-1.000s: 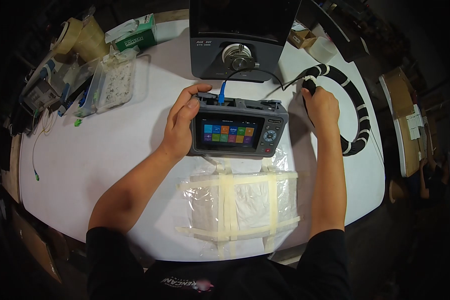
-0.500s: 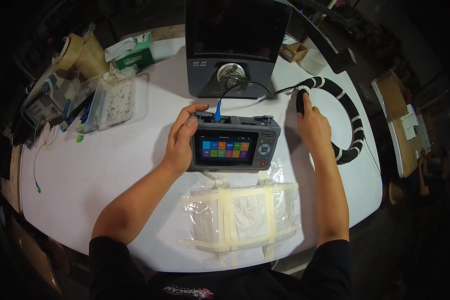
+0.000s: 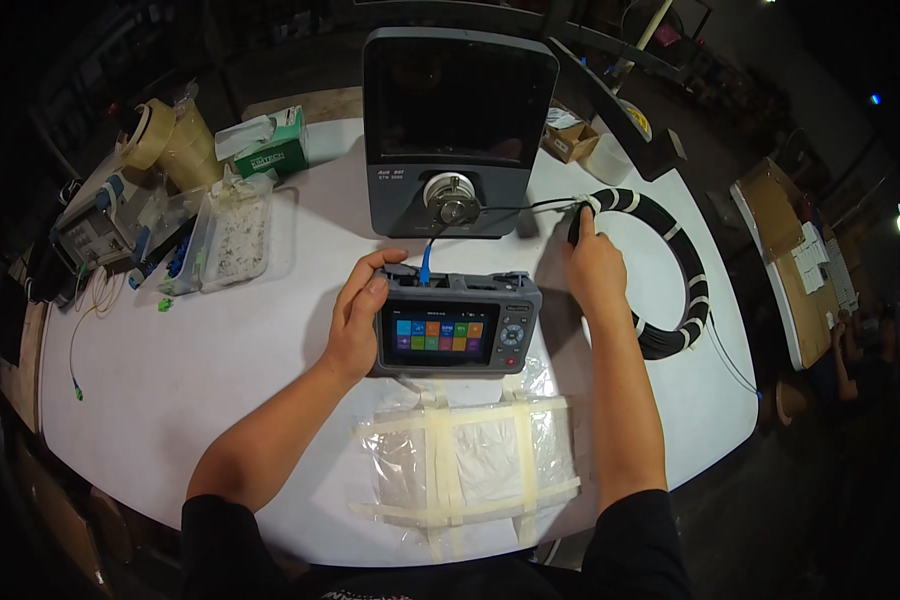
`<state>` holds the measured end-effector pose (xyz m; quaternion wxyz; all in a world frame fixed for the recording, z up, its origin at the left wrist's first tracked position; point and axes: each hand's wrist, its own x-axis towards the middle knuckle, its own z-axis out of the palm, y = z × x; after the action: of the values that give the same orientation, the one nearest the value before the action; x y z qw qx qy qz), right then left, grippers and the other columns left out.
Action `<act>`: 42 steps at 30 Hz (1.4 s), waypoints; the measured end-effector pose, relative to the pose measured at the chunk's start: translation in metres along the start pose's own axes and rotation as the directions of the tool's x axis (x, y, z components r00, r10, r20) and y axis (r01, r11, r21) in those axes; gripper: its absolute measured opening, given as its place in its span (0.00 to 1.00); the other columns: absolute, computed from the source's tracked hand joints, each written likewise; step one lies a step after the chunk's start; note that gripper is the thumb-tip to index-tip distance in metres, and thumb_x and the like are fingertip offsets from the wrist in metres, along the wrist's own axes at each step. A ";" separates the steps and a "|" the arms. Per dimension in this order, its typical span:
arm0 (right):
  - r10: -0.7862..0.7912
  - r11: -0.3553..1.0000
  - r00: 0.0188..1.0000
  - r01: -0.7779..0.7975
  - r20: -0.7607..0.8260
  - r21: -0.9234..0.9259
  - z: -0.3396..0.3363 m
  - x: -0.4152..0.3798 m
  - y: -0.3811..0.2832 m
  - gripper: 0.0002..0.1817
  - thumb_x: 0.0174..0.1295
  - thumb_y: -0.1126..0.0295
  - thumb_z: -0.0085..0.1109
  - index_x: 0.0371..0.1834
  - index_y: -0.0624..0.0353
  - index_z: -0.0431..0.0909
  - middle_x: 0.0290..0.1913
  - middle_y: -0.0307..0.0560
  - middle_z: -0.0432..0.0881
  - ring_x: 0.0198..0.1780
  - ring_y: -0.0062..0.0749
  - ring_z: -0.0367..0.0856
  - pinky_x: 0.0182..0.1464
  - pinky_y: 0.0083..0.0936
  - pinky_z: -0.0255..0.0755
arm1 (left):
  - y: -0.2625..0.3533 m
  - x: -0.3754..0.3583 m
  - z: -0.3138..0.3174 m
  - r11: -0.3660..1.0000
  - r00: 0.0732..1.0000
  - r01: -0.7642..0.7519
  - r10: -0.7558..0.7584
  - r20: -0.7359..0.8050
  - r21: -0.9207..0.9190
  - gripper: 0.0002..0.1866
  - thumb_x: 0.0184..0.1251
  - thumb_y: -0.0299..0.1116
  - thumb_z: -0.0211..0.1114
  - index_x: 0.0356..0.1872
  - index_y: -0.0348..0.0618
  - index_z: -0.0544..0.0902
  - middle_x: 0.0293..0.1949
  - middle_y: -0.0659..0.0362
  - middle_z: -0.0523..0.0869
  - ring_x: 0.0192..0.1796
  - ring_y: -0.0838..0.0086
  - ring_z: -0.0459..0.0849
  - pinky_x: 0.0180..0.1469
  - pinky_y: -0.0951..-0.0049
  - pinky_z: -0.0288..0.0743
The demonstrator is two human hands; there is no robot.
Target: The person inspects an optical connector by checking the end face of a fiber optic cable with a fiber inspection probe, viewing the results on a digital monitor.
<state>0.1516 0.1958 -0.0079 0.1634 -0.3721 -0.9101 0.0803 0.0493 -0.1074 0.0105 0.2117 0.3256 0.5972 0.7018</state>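
Note:
My left hand (image 3: 358, 315) grips the left side of a grey handheld tester (image 3: 460, 370), thumb at the front edge and fingers reaching behind. The tester stands upright with a lit screen (image 3: 437, 336) of coloured icons. A blue connector (image 3: 426, 265) is plugged into its top, and a dark lead runs from there toward the round metal port of the microscope-like display unit (image 3: 450, 130). My right hand (image 3: 597, 268) closes around the left side of a black cable coil (image 3: 685, 255) bound with white tape. Its index finger lies along the coil; the other fingers are partly hidden.
Clear plastic film (image 3: 485, 460) is taped to the white table (image 3: 230, 380) in front of the tester. On the left are a plastic bin (image 3: 235, 235), tape rolls (image 3: 175, 145), a tissue box (image 3: 280, 145) and a bench instrument (image 3: 100, 225). A cardboard box (image 3: 570, 140) stands behind right.
The whole view has shifted, so more of the display unit's top shows and the table's things sit lower. Both hands keep their places on the tester and the coil.

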 end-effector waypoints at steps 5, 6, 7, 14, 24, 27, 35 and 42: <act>-0.284 0.883 0.838 0.418 -0.467 0.212 0.001 -0.016 0.010 0.25 0.72 0.62 0.58 0.68 0.61 0.74 0.54 0.65 0.82 0.50 0.61 0.84 0.56 0.43 0.78 | -0.003 0.002 -0.002 0.998 0.999 -0.043 0.043 0.020 0.045 0.24 0.80 0.45 0.48 0.65 0.38 0.73 0.47 0.61 0.81 0.49 0.82 0.75 0.60 0.79 0.67; -0.275 0.803 0.840 0.469 -0.469 0.369 -0.005 -0.022 0.010 0.21 0.75 0.62 0.57 0.64 0.64 0.77 0.53 0.59 0.83 0.51 0.49 0.83 0.58 0.36 0.76 | -0.003 0.003 -0.002 0.998 0.999 -0.045 0.044 0.016 0.044 0.24 0.80 0.45 0.48 0.65 0.38 0.73 0.47 0.61 0.81 0.49 0.82 0.75 0.60 0.79 0.67; -0.280 0.800 0.838 0.473 -0.469 0.369 -0.001 -0.031 0.011 0.21 0.75 0.62 0.57 0.64 0.64 0.77 0.53 0.59 0.83 0.51 0.49 0.83 0.58 0.36 0.76 | -0.003 0.005 -0.002 0.995 0.999 -0.051 0.051 0.011 0.083 0.25 0.80 0.47 0.47 0.65 0.37 0.72 0.50 0.59 0.81 0.52 0.80 0.77 0.61 0.77 0.68; -0.345 0.095 0.939 0.035 0.000 0.995 0.010 -0.098 -0.029 0.39 0.81 0.41 0.29 0.71 0.68 0.68 0.59 0.53 0.81 0.59 0.31 0.78 0.66 0.26 0.68 | -0.001 0.011 0.004 0.990 0.994 -0.101 0.105 -0.032 0.103 0.23 0.81 0.44 0.48 0.64 0.36 0.75 0.52 0.60 0.81 0.53 0.80 0.76 0.61 0.78 0.67; -0.252 0.067 0.966 0.078 -0.059 0.995 0.020 -0.056 -0.054 0.40 0.80 0.37 0.27 0.69 0.65 0.70 0.53 0.50 0.83 0.54 0.28 0.80 0.62 0.23 0.70 | -0.018 0.046 0.001 0.979 0.975 -0.180 0.191 -0.118 0.097 0.21 0.82 0.45 0.50 0.61 0.40 0.77 0.39 0.68 0.74 0.42 0.85 0.68 0.51 0.82 0.63; -0.252 0.063 0.967 0.063 -0.046 0.996 0.022 -0.049 -0.057 0.41 0.80 0.37 0.27 0.69 0.65 0.70 0.53 0.49 0.83 0.53 0.26 0.80 0.59 0.22 0.71 | -0.018 0.053 0.003 0.969 0.963 -0.222 0.236 -0.128 0.112 0.21 0.83 0.45 0.49 0.62 0.41 0.77 0.40 0.67 0.75 0.42 0.85 0.69 0.52 0.82 0.63; -0.261 0.043 0.962 0.097 -0.082 0.994 0.028 -0.040 -0.059 0.42 0.79 0.36 0.29 0.70 0.66 0.69 0.55 0.49 0.82 0.56 0.27 0.80 0.63 0.22 0.70 | -0.019 0.063 -0.002 0.965 0.964 -0.228 0.243 -0.108 0.131 0.22 0.84 0.46 0.48 0.63 0.41 0.76 0.45 0.64 0.79 0.49 0.83 0.74 0.58 0.81 0.66; -0.280 0.093 0.954 0.133 -0.103 0.987 0.033 -0.047 -0.051 0.41 0.81 0.39 0.29 0.76 0.67 0.64 0.59 0.51 0.80 0.62 0.30 0.76 0.68 0.26 0.65 | -0.019 0.054 -0.006 0.964 0.982 -0.161 0.179 -0.068 0.209 0.27 0.84 0.49 0.43 0.68 0.38 0.71 0.58 0.56 0.79 0.60 0.76 0.76 0.67 0.76 0.66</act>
<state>0.1376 0.1258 -0.0359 0.3261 -0.0346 -0.6793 0.6565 0.0058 -0.0710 0.0027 0.0903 0.3648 0.6441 0.6663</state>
